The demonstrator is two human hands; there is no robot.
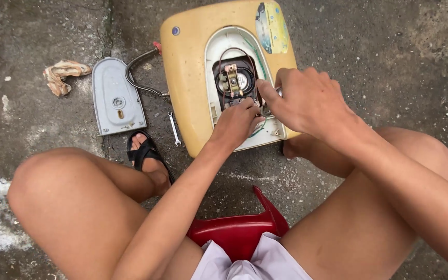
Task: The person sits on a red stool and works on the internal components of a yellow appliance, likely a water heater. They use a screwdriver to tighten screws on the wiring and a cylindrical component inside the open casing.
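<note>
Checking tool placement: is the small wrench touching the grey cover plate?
Apart. The head view shows the wrench lying on bare concrete, a clear strip of ground between it and the cover plate.

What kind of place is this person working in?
Probably an outdoor yard or street-side repair spot: rough stained concrete ground, a low red stool, and a spanner and grey cover lying beside the opened yellow appliance.
</note>
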